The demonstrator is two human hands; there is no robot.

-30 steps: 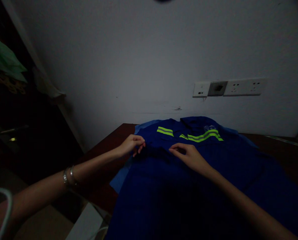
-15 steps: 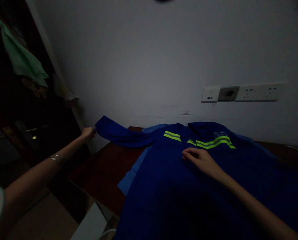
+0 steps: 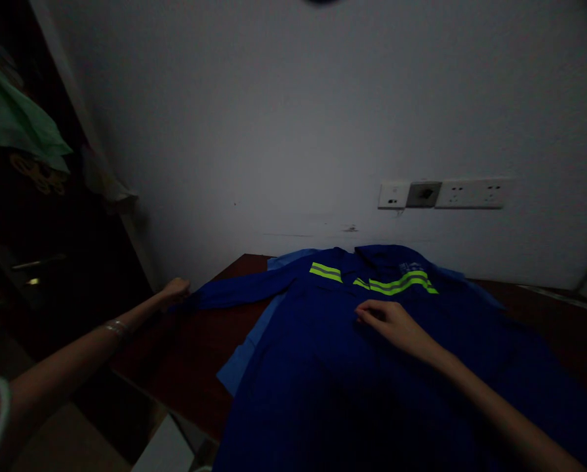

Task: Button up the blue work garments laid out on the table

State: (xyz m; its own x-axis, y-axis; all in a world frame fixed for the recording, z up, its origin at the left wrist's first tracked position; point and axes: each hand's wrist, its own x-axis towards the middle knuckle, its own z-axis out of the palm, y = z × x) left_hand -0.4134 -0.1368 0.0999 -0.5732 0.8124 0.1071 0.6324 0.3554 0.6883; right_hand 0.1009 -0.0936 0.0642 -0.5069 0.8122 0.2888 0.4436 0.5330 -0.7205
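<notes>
- Although the head view is dim, it shows a blue garment (image 3: 293, 354) spread over the counter (image 3: 199, 354), its collar (image 3: 386, 254) toward the far wall (image 3: 224, 131) and a light-blue cloth (image 3: 246, 357) peeking out along its left side.
- Well out to the left, the left hand (image 3: 176, 290) looks closed on the end of the sleeve (image 3: 244, 292), which runs leftward from the garment's shoulder; the cuff itself is lost in shadow.
- Over the front of the garment, on the near side of the bright strips (image 3: 401, 284), the right hand (image 3: 389, 321) has its thumb and fingers curled close together; whether the fingertips touch or pinch the fabric, I cannot tell. The two hands are well apart.
- For good handling, a light, even pull along the sleeve's length should serve better than a sharp tug, which could drag the shoulder leftward and skew the strips.
- A flat right palm near the shoulder would probably anchor the body better than curled fingers over the chest.
- Keeping the cuff low, close to the counter, should let the sleeve settle without twisting; its seam is worth checking, since the dark blue hides creases.
- The light-blue cloth could shift along with the garment, so any pull is best kept to the sleeve alone.
</notes>
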